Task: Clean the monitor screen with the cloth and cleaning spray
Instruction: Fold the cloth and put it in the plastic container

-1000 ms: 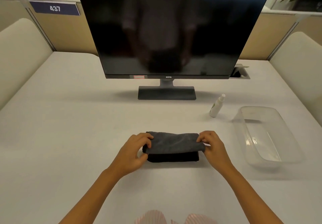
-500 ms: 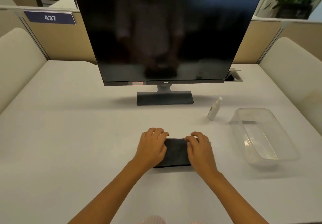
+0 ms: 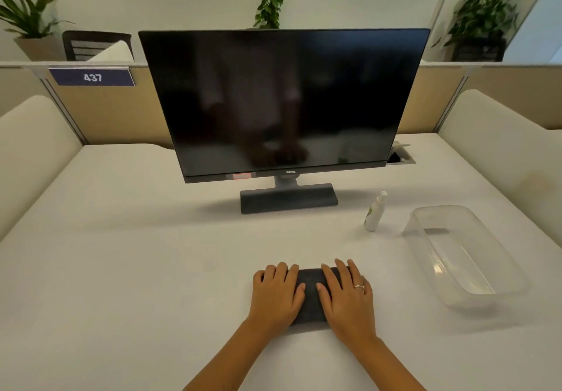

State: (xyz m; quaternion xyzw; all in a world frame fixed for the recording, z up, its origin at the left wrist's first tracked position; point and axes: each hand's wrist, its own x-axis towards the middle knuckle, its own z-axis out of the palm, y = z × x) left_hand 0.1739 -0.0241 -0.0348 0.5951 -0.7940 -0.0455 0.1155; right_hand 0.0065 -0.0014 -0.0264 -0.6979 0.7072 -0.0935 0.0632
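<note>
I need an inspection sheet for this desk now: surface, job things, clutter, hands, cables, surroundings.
Surface: white desk, looks bare and dry.
Job's things: dark monitor upright on its stand; folded grey cloth near the front; spray bottle standing right of the stand.
Clutter: empty clear plastic bin at right.
Hands: left hand and right hand flat on the cloth.
Cables: nothing seen; cable port behind the monitor.
Surroundings: partition sign 437, potted plants.

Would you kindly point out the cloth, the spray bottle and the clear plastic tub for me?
cloth [image 3: 310,296], head view, dark fabric showing between the two hands.
spray bottle [image 3: 373,215], head view, middle of its white body.
clear plastic tub [image 3: 431,266], head view, its near left wall.
</note>
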